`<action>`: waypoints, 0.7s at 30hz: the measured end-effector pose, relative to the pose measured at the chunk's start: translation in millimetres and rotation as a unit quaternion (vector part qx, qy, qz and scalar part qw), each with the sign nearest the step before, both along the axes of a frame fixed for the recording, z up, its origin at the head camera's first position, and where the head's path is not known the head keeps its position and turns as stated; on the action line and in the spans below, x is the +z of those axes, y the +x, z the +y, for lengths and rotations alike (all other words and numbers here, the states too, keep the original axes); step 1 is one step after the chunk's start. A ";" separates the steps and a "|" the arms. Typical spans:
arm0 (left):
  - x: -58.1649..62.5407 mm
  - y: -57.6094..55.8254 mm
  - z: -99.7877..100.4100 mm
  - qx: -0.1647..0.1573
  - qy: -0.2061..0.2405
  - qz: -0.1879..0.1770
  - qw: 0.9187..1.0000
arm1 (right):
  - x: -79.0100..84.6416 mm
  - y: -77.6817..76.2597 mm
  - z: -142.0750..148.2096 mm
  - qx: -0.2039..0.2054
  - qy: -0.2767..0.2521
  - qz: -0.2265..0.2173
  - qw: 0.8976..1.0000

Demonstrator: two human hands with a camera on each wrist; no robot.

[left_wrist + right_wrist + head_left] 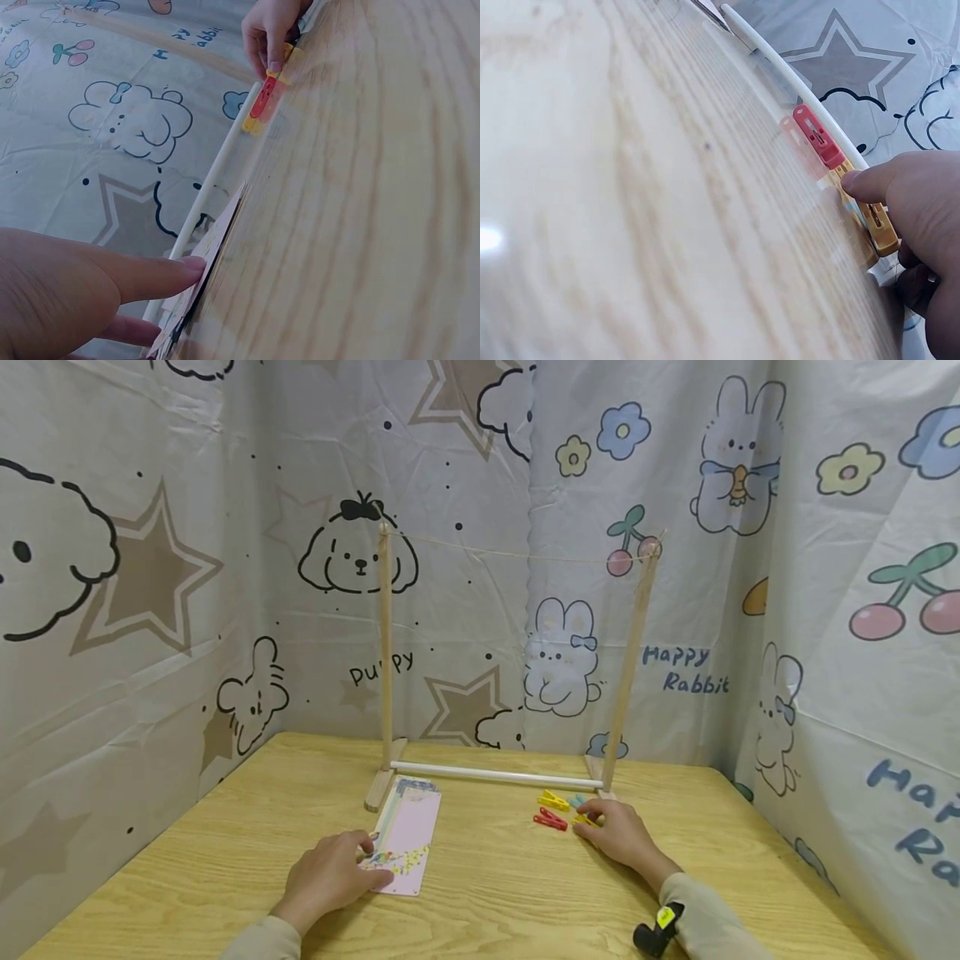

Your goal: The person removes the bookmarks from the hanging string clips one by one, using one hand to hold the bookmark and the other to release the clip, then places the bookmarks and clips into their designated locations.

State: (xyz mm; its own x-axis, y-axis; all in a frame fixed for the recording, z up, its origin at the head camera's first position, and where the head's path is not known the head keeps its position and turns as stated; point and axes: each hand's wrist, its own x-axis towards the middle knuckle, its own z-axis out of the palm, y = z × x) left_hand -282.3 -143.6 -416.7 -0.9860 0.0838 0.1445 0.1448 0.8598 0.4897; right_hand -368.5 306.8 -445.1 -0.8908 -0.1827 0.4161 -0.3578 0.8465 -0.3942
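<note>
On the table's left side lies a small stack of long printed cards (415,827), a pink one with yellow flowers on top. My left hand (330,870) rests at its lower left, the straight thumb (176,276) touching the card's edge and the other fingers spread apart from it. To the right, my right hand (621,833) pinches a yellow clothespin (877,225) between thumb and fingers; part of it is covered. Beside that hand lie a red clothespin (551,819), another yellow clothespin (553,801) and a partly hidden blue one (577,802).
Behind the cards stands a frame with two wooden posts (387,652), a white bottom bar (495,773) and a thin string (517,555) tied between the post tops. Printed curtains (465,610) enclose the wooden table (487,902) at the back and sides.
</note>
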 end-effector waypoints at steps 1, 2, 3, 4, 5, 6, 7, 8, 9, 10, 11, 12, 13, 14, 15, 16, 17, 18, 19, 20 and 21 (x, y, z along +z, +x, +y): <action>0.1 -0.1 -0.2 0.000 0.000 0.001 1.000 | 0.2 -0.3 0.1 0.000 0.001 -0.001 1.000; 0.3 -0.1 -0.3 0.000 0.000 0.001 1.000 | 0.3 -0.5 0.3 0.001 0.002 -0.002 1.000; 0.4 -0.2 -0.5 -0.001 0.000 0.001 1.000 | 0.7 -0.5 0.3 0.000 0.001 -0.005 1.000; 0.5 -0.2 -0.6 -0.002 0.001 0.001 1.000 | 0.6 -0.7 0.5 -0.001 0.002 -0.006 1.000; 0.5 -0.3 -0.6 -0.002 0.001 0.002 1.000 | 0.8 -0.7 0.6 -0.001 0.003 -0.007 1.000; 0.5 -0.3 -0.7 -0.003 0.001 0.001 1.000 | 0.8 -0.6 0.8 -0.002 0.004 -0.008 1.000; 0.5 -0.3 -0.8 -0.003 0.001 0.001 1.000 | 0.7 -0.5 0.8 -0.003 0.004 -0.011 1.000; 0.4 -0.2 -0.8 -0.003 0.001 0.001 1.000 | 0.9 -0.2 0.7 -0.002 0.004 -0.012 1.000; 0.4 -0.1 -0.8 -0.003 0.000 0.001 1.000 | 1.2 0.2 0.5 -0.003 0.005 -0.012 1.000; 0.4 0.0 -0.8 -0.003 0.001 0.001 1.000 | 1.1 0.2 0.6 -0.003 0.006 -0.013 1.000; 0.3 0.0 -0.8 -0.003 0.001 0.001 1.000 | 1.4 0.5 0.5 -0.003 0.007 -0.013 1.000; 0.2 0.0 -0.8 -0.003 0.001 0.001 1.000 | 1.4 0.7 0.6 -0.003 0.008 -0.012 1.000; 0.1 0.1 -0.9 -0.003 0.001 0.001 1.000 | 1.6 0.7 0.5 -0.002 0.008 -0.012 1.000; 0.0 0.2 -0.9 -0.003 0.001 0.002 1.000 | 1.5 0.5 0.6 -0.004 0.008 -0.012 1.000; -0.1 0.2 -1.0 -0.003 0.001 0.002 1.000 | 1.5 0.5 0.7 -0.004 0.007 -0.013 1.000; -0.2 0.4 -1.0 -0.003 0.001 0.003 1.000 | 1.4 0.2 0.8 -0.005 0.007 -0.013 1.000; -0.2 0.5 -1.1 -0.003 0.001 0.003 1.000 | 1.3 0.0 0.7 -0.006 0.007 -0.014 1.000; -0.2 0.6 -1.2 -0.003 0.002 0.003 1.000 | 1.4 0.0 0.7 -0.004 0.008 -0.014 1.000; -0.1 0.8 -1.3 -0.004 0.002 0.004 1.000 | 1.3 -0.2 0.7 -0.005 0.007 -0.016 1.000; 0.1 1.0 -1.3 -0.004 0.002 0.004 1.000 | 1.4 -0.3 0.7 -0.005 0.007 -0.017 1.000; 0.3 1.2 -1.3 -0.003 0.002 0.004 1.000 | 1.7 -0.1 0.5 -0.004 0.007 -0.018 1.000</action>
